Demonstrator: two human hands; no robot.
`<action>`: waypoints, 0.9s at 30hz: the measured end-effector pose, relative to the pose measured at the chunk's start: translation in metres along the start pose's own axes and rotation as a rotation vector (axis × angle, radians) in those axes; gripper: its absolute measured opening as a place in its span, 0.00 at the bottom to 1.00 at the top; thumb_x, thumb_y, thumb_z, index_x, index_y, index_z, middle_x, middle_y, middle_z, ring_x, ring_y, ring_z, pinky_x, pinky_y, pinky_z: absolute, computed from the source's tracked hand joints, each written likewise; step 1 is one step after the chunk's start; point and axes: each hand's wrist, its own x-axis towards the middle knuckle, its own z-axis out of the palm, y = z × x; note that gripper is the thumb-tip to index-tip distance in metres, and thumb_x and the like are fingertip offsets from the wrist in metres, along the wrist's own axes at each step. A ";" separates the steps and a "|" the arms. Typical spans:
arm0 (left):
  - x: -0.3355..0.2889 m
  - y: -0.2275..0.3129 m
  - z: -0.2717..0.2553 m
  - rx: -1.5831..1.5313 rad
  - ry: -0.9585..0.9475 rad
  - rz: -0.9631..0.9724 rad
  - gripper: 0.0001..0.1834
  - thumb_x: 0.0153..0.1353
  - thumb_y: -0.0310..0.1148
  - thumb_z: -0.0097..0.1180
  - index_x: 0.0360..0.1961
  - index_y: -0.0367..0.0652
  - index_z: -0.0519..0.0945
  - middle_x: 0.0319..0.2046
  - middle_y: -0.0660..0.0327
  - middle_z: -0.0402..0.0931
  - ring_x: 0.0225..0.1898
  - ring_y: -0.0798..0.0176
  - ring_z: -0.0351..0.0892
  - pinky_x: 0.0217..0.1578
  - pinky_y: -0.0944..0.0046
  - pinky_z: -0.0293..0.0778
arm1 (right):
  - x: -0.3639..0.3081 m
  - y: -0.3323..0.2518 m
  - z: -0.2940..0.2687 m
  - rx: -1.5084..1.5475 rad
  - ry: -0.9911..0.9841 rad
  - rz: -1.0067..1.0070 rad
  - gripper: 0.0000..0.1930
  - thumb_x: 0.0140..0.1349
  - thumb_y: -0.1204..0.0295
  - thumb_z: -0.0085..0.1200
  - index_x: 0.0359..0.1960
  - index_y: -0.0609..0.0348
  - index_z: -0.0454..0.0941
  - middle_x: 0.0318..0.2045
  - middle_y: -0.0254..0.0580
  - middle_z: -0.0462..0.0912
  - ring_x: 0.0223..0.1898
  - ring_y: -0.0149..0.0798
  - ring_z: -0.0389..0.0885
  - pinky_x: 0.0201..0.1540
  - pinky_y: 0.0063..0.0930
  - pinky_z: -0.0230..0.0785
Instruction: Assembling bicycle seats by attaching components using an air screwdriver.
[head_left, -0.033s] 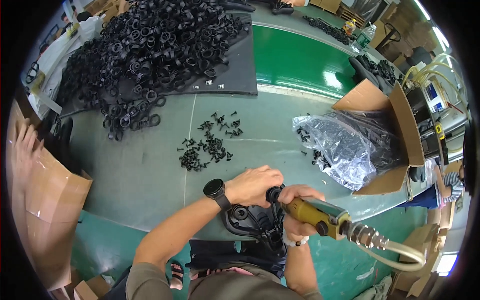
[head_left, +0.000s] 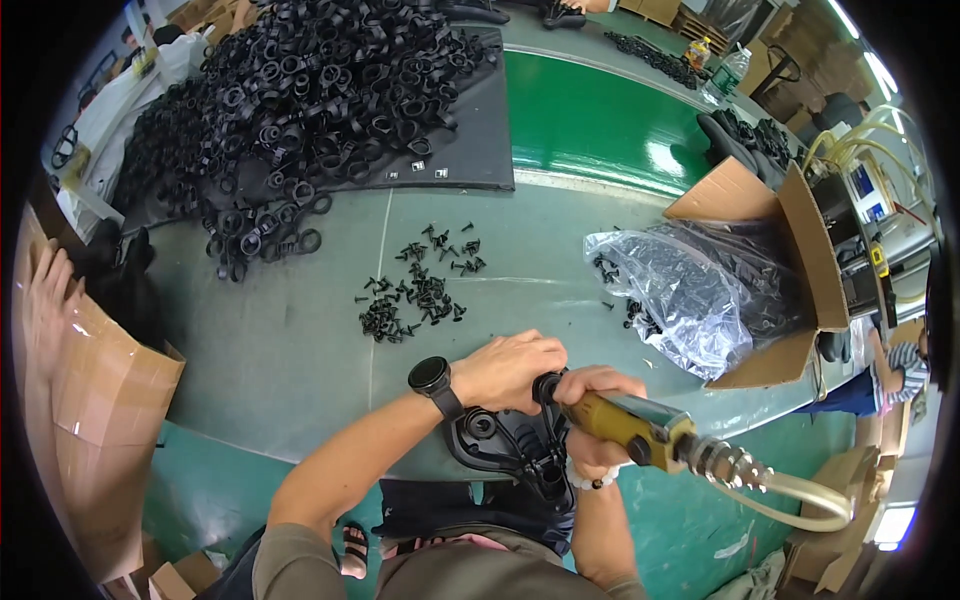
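Note:
My right hand (head_left: 598,405) is wrapped round a yellow pneumatic screwdriver (head_left: 618,422), whose hose trails off to the right. The tool's front end points left, at the black ring-shaped end of a black molded part (head_left: 487,455). This part has a curved frame and rests at the table's near edge, close against my body. Closed over its upper end is my left hand (head_left: 512,372); the fingertips are partly hidden. Beyond my hands lies a loose cluster of small black screws (head_left: 425,292). The tool's tip and its contact point are hidden.
A large heap of black ring clamps (head_left: 310,90) covers the far left of the table (head_left: 270,340). At right sits an open cardboard box (head_left: 815,260) with a clear plastic bag (head_left: 700,300) and more screws. Another person's hand (head_left: 50,275) touches a carton (head_left: 110,400) at left.
The screwdriver's rear end and hose have shifted slightly. Dark items behind the left carton have moved. My left hand and the black part stay nearly in place.

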 end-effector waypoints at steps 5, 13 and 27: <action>-0.002 -0.002 0.010 0.012 0.021 -0.010 0.26 0.38 0.31 0.68 0.41 0.43 0.73 0.46 0.61 0.72 0.48 0.49 0.70 0.45 0.53 0.72 | -0.010 0.012 -0.010 0.055 -0.034 0.049 0.33 0.47 0.48 0.66 0.43 0.64 0.72 0.29 0.43 0.78 0.32 0.35 0.76 0.37 0.26 0.68; 0.001 -0.042 0.005 -0.293 0.746 -0.260 0.26 0.41 0.35 0.71 0.40 0.36 0.74 0.47 0.52 0.73 0.48 0.56 0.73 0.49 0.62 0.70 | -0.012 -0.094 0.003 0.110 0.208 -0.264 0.43 0.52 0.28 0.44 0.46 0.63 0.66 0.22 0.46 0.74 0.21 0.44 0.75 0.25 0.36 0.70; 0.005 -0.092 -0.025 0.818 0.596 -0.426 0.06 0.54 0.32 0.55 0.29 0.43 0.82 0.41 0.59 0.71 0.47 0.55 0.68 0.47 0.57 0.68 | -0.063 -0.096 -0.014 0.096 0.220 0.038 0.42 0.52 0.29 0.45 0.45 0.61 0.66 0.20 0.46 0.74 0.20 0.43 0.74 0.27 0.37 0.71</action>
